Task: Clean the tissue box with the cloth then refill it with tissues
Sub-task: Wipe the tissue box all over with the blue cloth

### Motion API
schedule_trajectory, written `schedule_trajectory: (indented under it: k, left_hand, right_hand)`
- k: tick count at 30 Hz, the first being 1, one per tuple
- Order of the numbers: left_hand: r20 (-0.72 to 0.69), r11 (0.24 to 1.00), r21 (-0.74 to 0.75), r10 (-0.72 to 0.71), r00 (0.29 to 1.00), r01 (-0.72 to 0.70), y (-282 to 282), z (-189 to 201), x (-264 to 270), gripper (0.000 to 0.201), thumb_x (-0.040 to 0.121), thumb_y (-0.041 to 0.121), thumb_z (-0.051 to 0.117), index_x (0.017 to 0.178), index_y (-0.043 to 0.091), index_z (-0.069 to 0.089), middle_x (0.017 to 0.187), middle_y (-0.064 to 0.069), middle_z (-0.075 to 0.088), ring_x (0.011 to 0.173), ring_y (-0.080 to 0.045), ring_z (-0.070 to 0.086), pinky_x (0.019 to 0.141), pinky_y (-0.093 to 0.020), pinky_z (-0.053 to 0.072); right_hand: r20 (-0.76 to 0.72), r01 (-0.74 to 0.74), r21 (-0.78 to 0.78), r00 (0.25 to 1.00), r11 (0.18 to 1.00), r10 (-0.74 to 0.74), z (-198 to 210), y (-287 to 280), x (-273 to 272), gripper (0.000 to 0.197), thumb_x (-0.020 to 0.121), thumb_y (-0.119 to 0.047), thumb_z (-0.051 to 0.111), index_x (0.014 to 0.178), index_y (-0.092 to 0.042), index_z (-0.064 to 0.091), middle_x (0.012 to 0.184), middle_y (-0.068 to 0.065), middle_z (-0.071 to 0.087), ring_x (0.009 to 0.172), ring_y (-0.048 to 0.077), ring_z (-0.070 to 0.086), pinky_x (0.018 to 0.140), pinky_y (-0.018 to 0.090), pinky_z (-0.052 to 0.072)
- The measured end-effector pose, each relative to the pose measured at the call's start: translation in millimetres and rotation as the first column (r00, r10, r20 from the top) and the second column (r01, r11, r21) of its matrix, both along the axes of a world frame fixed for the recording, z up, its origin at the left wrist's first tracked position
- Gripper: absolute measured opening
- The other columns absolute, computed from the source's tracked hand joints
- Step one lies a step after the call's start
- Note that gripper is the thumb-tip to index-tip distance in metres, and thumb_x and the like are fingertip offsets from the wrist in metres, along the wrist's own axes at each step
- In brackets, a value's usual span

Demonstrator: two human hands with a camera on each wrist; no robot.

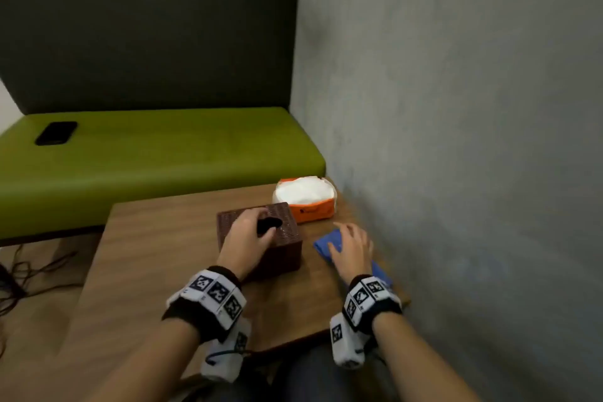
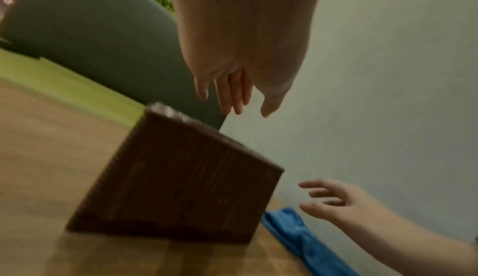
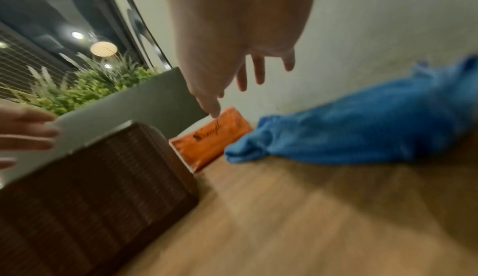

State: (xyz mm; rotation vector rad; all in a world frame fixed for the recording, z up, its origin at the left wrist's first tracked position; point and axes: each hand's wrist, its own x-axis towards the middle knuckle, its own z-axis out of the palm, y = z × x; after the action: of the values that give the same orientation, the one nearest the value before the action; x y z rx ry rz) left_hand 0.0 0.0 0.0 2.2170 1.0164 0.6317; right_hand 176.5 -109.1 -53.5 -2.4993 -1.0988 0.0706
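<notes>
Both hands hover open: tissue box [image 1: 261, 235] upright (slot upward).

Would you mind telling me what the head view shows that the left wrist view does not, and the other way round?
Only the head view shows the orange tissue pack, white tissues on top, the phone on the green bench seat, and the oval slot in the box's top. Only the left wrist view shows the box's near side wall close up, with the left hand hovering above its top. Both show the brown tissue box, the blue cloth, the right hand open over the cloth, and the wooden table.
</notes>
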Motion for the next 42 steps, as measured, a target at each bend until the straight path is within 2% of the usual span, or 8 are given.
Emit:
schedule_trajectory:
  k: [4, 7, 14, 19, 28, 32, 35, 42]
  left_hand:
    - [-0.202, 0.996, 0.047, -0.065, 0.977, 0.076, 0.0, -32.0, 13.9, 0.058, 0.082, 0.046, 0.059, 0.130, 0.015, 0.048, 0.127, -0.004, 0.055, 0.123, -0.021, 0.048, 0.115, -0.036, 0.023]
    - [-0.282, 0.988, 0.126, -0.046, 0.958, 0.085, 5.0, -40.6, 13.5, 0.065, 0.079, 0.054, 0.058, 0.131, 0.018, 0.045, 0.128, -0.002, 0.056, 0.124, -0.017, 0.048, 0.118, -0.033, 0.014]
    - [-0.236, 0.987, 0.157, 0.001, 0.972, 0.037, 1.2, -40.5, 7.3, 0.064, 0.075, 0.053, 0.064, 0.129, 0.022, 0.050, 0.127, -0.002, 0.060, 0.125, -0.021, 0.047, 0.103, -0.030, 0.037]
    - [-0.205, 0.981, 0.187, -0.011, 0.979, 0.050, 2.5, -41.1, 6.5, 0.066, 0.070, 0.056, 0.067, 0.126, 0.023, 0.056, 0.125, 0.000, 0.063, 0.123, -0.022, 0.052, 0.103, -0.030, 0.039]
    - [-0.119, 0.979, 0.203, 0.025, 0.993, 0.000, 2.2, -40.3, 8.7, 0.038, 0.071, 0.045, 0.069, 0.094, 0.016, 0.071, 0.094, -0.008, 0.074, 0.096, -0.026, 0.065, 0.078, -0.031, 0.048]
    - [-0.179, 0.985, 0.166, -0.026, 0.983, 0.056, 5.5, -40.4, 5.6, 0.049, 0.068, 0.056, 0.068, 0.103, 0.022, 0.070, 0.102, -0.004, 0.073, 0.106, -0.022, 0.061, 0.088, -0.032, 0.045]
    - [-0.247, 0.979, 0.159, -0.085, 0.965, 0.127, 8.3, -39.7, 3.2, 0.064, 0.065, 0.059, 0.069, 0.119, 0.026, 0.062, 0.120, 0.000, 0.067, 0.125, -0.020, 0.051, 0.100, -0.030, 0.039]
    - [-0.240, 0.964, 0.150, -0.181, 0.954, 0.220, 21.6, -38.8, -5.9, 0.057, 0.063, 0.060, 0.071, 0.106, 0.022, 0.069, 0.102, 0.000, 0.073, 0.108, -0.018, 0.062, 0.109, -0.026, 0.031]
  right_hand:
    - [-0.013, -0.010, -0.307, 1.000, 0.952, 0.006, -35.8, -5.5, 1.1, 0.055, 0.093, -0.047, 0.043, 0.142, -0.034, 0.023, 0.158, 0.002, 0.003, 0.144, 0.034, 0.001, 0.111, 0.063, 0.007]
    - [-0.050, -0.029, -0.387, 0.999, 0.922, 0.010, -50.0, -6.8, 15.3, 0.058, 0.092, -0.055, 0.035, 0.143, -0.042, 0.010, 0.159, 0.000, -0.005, 0.143, 0.037, -0.002, 0.109, 0.065, 0.009]
    - [0.050, -0.017, -0.226, 0.998, 0.974, 0.029, -52.9, -0.9, 7.2, 0.045, 0.096, -0.016, 0.038, 0.141, -0.021, 0.031, 0.141, 0.016, 0.038, 0.113, 0.036, 0.048, 0.086, 0.042, 0.044]
    - [0.063, -0.109, 0.402, 0.994, 0.909, 0.092, 4.4, 37.6, -16.4, 0.038, 0.089, -0.011, 0.053, 0.126, -0.018, 0.054, 0.112, 0.016, 0.058, 0.095, 0.036, 0.060, 0.075, 0.042, 0.049]
    - [0.144, -0.383, 0.061, 0.917, 0.922, 0.372, 12.8, 46.1, -60.1, 0.034, 0.090, -0.017, 0.050, 0.123, -0.014, 0.055, 0.131, 0.010, 0.050, 0.109, 0.032, 0.049, 0.081, 0.045, 0.050]
    - [0.238, -0.484, 0.046, 0.855, 0.874, 0.461, 9.2, 19.8, -48.0, 0.034, 0.085, -0.015, 0.054, 0.118, -0.012, 0.059, 0.122, 0.012, 0.058, 0.101, 0.034, 0.057, 0.068, 0.044, 0.055]
    - [0.173, -0.376, -0.005, 0.912, 0.927, 0.371, 23.5, 43.0, -38.7, 0.035, 0.090, -0.017, 0.049, 0.125, -0.017, 0.054, 0.131, 0.010, 0.050, 0.112, 0.032, 0.049, 0.079, 0.044, 0.050]
    - [0.139, -0.503, -0.071, 0.850, 0.862, 0.508, 21.6, 9.6, -52.1, 0.038, 0.090, -0.017, 0.052, 0.128, -0.019, 0.051, 0.132, 0.010, 0.047, 0.111, 0.032, 0.051, 0.077, 0.043, 0.051]
